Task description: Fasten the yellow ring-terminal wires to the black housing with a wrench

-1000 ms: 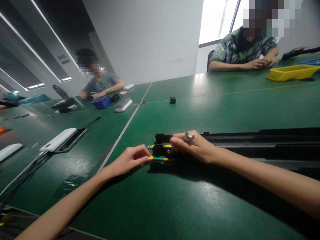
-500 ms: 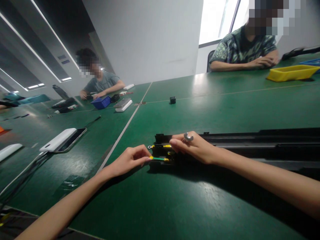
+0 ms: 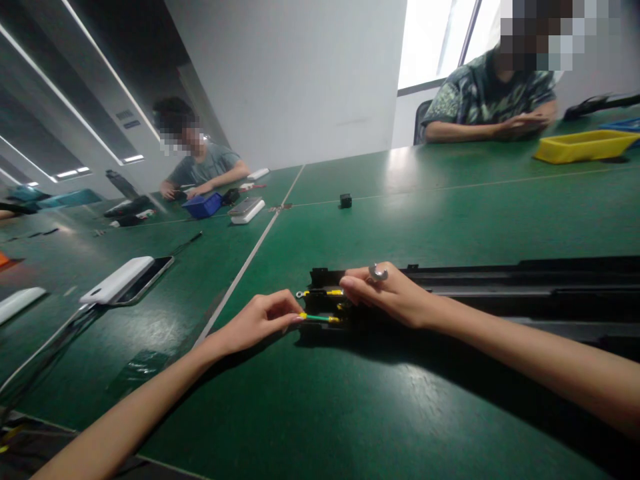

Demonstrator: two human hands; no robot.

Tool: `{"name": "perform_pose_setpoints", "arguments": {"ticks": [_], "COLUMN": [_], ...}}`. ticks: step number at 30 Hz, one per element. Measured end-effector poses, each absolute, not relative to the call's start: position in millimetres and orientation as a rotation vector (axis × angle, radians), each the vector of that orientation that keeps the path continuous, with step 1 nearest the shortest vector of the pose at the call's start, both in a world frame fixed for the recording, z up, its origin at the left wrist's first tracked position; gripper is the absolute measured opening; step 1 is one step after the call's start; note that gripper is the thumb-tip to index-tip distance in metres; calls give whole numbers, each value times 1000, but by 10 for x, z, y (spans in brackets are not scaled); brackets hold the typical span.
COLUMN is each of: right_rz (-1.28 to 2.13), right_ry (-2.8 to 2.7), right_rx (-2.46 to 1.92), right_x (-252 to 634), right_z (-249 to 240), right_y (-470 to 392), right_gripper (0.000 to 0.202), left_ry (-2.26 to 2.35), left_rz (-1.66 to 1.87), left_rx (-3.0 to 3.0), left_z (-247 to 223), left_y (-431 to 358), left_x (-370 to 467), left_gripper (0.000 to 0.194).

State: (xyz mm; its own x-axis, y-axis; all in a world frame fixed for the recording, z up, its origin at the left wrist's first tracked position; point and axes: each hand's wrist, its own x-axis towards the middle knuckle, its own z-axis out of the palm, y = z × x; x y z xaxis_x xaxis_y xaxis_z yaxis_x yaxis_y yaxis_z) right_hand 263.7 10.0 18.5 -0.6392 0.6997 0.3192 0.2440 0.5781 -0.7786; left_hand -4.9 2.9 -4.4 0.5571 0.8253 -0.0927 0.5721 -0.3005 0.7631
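- Head view: the left hand (image 3: 263, 320) has its fingers pinched together on the left, yellow end of a short green-and-yellow wire (image 3: 320, 318).
- That wire sits at the left end of a long black profile (image 3: 500, 275) lying on the green bench (image 3: 320, 413). Can't tell if it's seated in the channel or just lying over it.
- Main thing here imo is how it lines up: the wire's long axis goes left to right, pretty much along the profile, and it points away from the left fingers toward the right hand (image 3: 393, 293).
- So the left hand is the nearer one, touching one end. The wire's other end is just beside the right hand, a bit to the left of it and closer to the wearer.
- Right fingers are curled down over the profile, tips mostly hidden. Honestly can't tell if they're clamped on anything.
- There's also a yellow piece with a ring end (image 3: 320, 293), on the far side of the green wire and roughly parallel to it. Its right end meets the right thumb in this view, but actual contact? No idea.
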Motion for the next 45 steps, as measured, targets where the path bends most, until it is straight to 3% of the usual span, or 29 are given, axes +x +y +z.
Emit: {"name": "perform_pose_setpoints", "arguments": {"ticks": [45], "right_rz": [981], "right_ry": [-2173], "right_rx": [-726], "right_x": [2640], "right_z": [200], "right_y": [89], "right_gripper": [44], "left_ry": [1113], "left_rz": [415], "left_rx": [2007], "left_z": [-35], "left_y": [32], "left_x": [-48], "left_gripper": [16]}}
